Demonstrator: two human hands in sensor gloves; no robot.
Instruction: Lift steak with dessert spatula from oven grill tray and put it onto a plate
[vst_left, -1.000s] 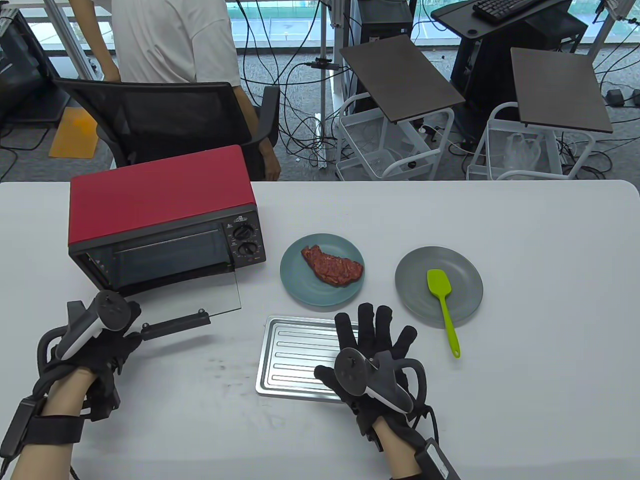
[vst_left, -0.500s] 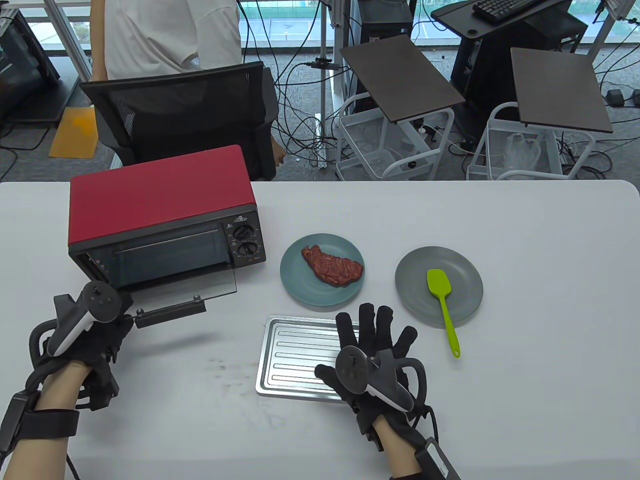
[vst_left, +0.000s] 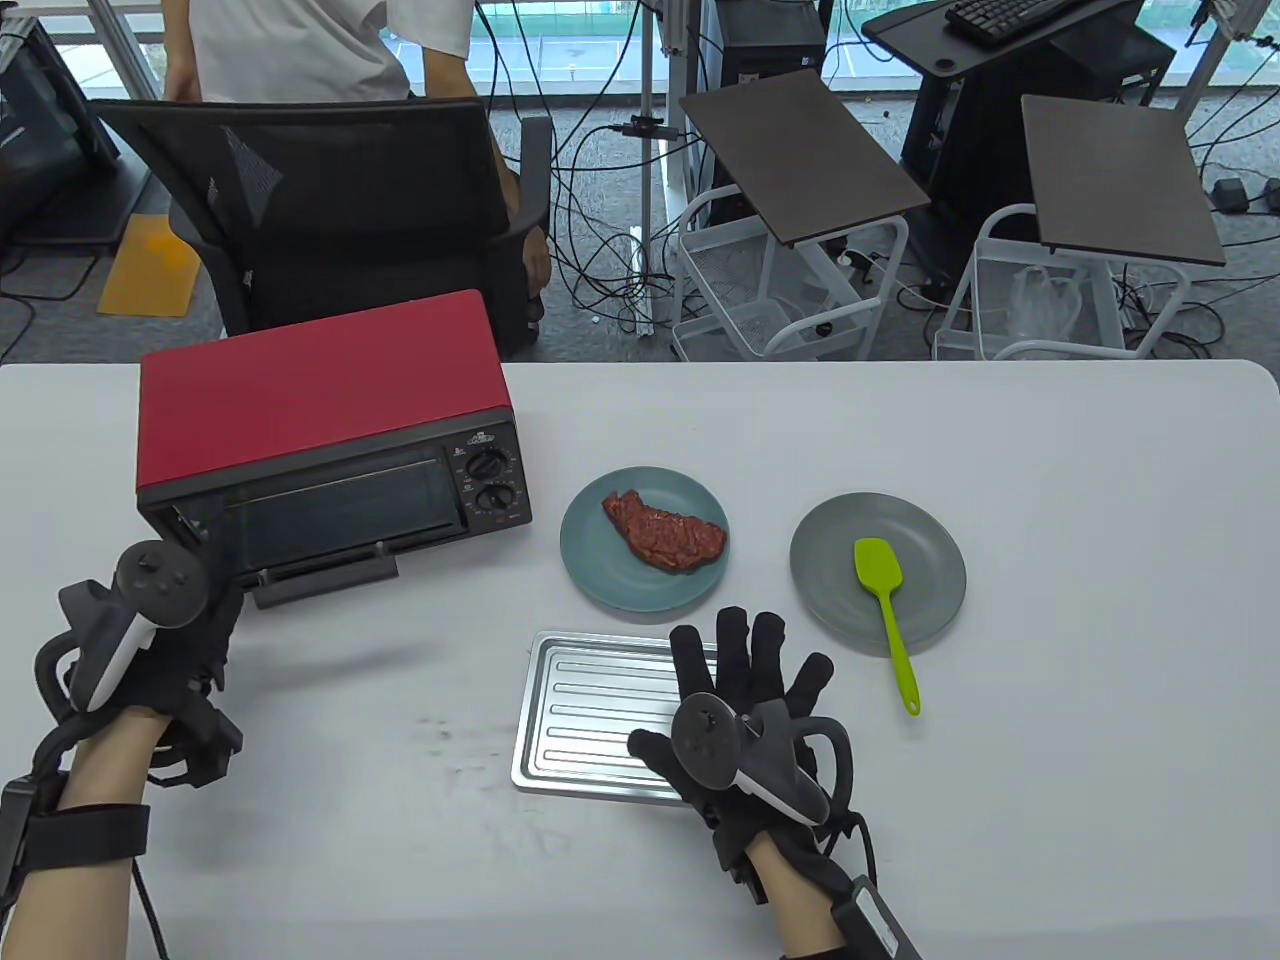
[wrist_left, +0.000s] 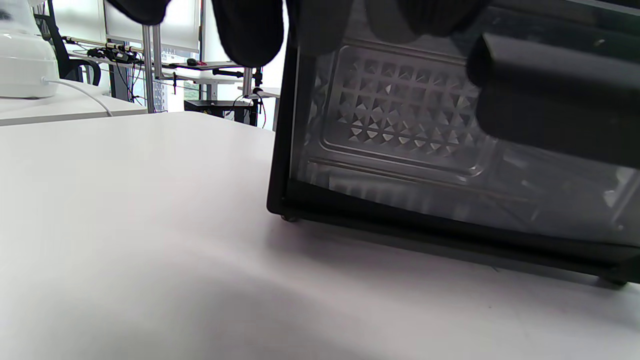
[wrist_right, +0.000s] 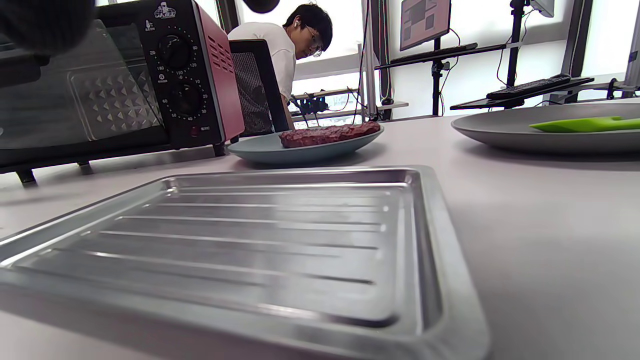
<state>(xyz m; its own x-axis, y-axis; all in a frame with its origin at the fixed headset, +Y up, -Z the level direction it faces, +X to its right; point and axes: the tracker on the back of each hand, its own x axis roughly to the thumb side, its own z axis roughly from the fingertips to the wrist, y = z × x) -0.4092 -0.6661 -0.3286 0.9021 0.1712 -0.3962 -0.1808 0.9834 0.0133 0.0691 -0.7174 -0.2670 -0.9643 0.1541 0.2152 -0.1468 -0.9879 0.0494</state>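
Note:
The brown steak (vst_left: 665, 530) lies on a teal plate (vst_left: 590, 575) in the middle of the table, also seen low in the right wrist view as steak (wrist_right: 330, 134) on plate (wrist_right: 260, 150). A green dessert spatula (vst_left: 885, 600) rests on a grey plate (vst_left: 935, 585) to the right. The metal grill tray (vst_left: 580, 710) sits bare in front of the teal plate. My right hand (vst_left: 750, 660) lies flat with spread fingers on the tray's right part. My left hand (vst_left: 222, 610) is at the left end of the oven door handle (vst_left: 325, 580); its fingers (wrist_left: 250, 30) hang in front of the glass, not wrapped round the handle (wrist_left: 550, 100).
The red oven (vst_left: 320, 430) stands at the table's left, its door almost upright. A person and a black office chair (vst_left: 330, 200) are behind the table. The table's far edge runs behind the oven and plates.
The oven door has swung up from half open to nearly shut, and my left hand has moved left and up with it. The right hand has stayed still. The person behind shifted the chair.

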